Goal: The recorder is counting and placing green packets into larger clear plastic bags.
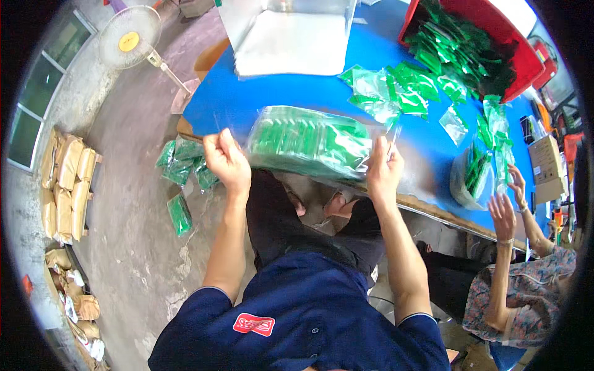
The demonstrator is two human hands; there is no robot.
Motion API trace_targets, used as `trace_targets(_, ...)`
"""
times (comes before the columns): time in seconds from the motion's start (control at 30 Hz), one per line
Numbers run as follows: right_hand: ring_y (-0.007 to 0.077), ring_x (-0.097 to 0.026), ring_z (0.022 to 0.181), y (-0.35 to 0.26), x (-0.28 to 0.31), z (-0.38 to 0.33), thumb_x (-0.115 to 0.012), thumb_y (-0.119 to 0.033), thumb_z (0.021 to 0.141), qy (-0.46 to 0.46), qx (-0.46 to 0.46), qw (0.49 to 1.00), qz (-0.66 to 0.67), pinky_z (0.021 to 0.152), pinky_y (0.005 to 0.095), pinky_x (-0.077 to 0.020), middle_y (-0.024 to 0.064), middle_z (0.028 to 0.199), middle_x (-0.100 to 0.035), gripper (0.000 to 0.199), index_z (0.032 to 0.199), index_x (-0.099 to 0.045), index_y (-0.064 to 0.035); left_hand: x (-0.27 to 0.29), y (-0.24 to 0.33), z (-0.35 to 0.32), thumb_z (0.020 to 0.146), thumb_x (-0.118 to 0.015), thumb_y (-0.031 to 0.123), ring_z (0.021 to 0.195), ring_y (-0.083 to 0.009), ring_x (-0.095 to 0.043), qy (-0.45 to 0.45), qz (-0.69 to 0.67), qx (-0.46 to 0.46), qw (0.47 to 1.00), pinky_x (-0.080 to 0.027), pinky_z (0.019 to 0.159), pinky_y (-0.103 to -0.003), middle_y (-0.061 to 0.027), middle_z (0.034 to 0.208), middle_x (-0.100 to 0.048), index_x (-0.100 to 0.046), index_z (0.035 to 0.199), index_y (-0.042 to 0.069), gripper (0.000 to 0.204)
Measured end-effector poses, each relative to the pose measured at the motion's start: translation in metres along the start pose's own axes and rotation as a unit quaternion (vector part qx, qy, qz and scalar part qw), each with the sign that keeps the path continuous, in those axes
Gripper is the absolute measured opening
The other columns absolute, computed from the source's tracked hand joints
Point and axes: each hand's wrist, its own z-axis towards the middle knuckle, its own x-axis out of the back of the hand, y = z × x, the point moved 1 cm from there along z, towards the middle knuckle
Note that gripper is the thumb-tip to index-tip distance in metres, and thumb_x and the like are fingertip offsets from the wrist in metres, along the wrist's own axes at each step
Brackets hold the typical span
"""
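Note:
A long transparent plastic bag, filled with a row of green packets, hangs stretched between my hands at the near edge of the blue table. My left hand is closed in a pinch at the bag's left end, where thin film shows faintly. With thumb and fingers pressed together, my right hand grips its right end. The bag is somewhat blurred. Beyond it, loose green packets in transparent wrapping lie scattered on the blue tabletop.
A red bin heaped with green packets stands at far right, a transparent box at the back. Filled bags lie on the floor at left. At right, a co-worker's hands are beside a tub of packets. A fan stands far left.

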Motion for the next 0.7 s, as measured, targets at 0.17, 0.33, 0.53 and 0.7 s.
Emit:
trace_targets(0.17, 0.0013, -0.040, 0.050, 0.005, 0.007, -0.024, -0.056, -0.030, 0.104, -0.046, -0.100, 0.994, 0.014, 0.042, 0.0218, -0.0288, -0.0069, 0.059, -0.047, 0.037, 0.074, -0.053, -0.0099, 0.030, 0.010, -0.008, 0.103, -0.058, 0.022, 0.044, -0.0050, -0.042, -0.065, 0.089, 0.164, 0.980, -0.034, 0.040, -0.024, 0.0030, 0.057, -0.044, -0.050, 0.077, 0.005, 0.032)
trace_targets(0.33, 0.0084, -0.039, 0.055, 0.020, 0.019, -0.016, -0.058, -0.029, 0.102, -0.073, -0.040, 0.972, -0.220, 0.050, 0.0332, -0.0343, 0.0003, 0.056, -0.052, 0.044, 0.071, -0.059, 0.0027, 0.031, 0.014, 0.002, 0.103, -0.055, 0.028, 0.043, -0.0045, -0.038, -0.190, 0.174, 0.311, 0.915, -0.034, 0.038, -0.024, 0.0048, 0.056, -0.041, -0.053, 0.074, 0.008, 0.036)
trace_targets(0.53, 0.0301, -0.058, 0.060, 0.005, 0.029, -0.007, -0.061, -0.027, 0.098, -0.053, 0.033, 0.918, -0.392, 0.062, 0.0439, -0.0466, 0.0174, 0.070, -0.064, 0.031, 0.088, -0.064, 0.0023, 0.064, -0.010, 0.021, 0.100, -0.055, 0.022, 0.081, -0.0266, -0.065, -0.277, 0.343, 0.122, 0.889, -0.051, 0.076, -0.040, -0.0125, 0.082, -0.068, -0.061, 0.090, 0.000, 0.026)
trace_targets(0.7, 0.0384, -0.058, 0.114, -0.046, -0.043, 0.000, -0.065, -0.030, 0.094, -0.022, 0.201, 0.930, -0.308, 0.099, 0.0465, -0.0443, 0.0242, 0.120, -0.061, 0.042, 0.121, -0.059, 0.0019, -0.029, 0.081, 0.032, 0.100, -0.057, 0.036, 0.128, -0.0401, -0.051, -0.333, 0.282, -0.090, 0.895, -0.037, 0.110, -0.047, -0.0258, 0.132, -0.057, -0.054, 0.134, 0.000, 0.049)
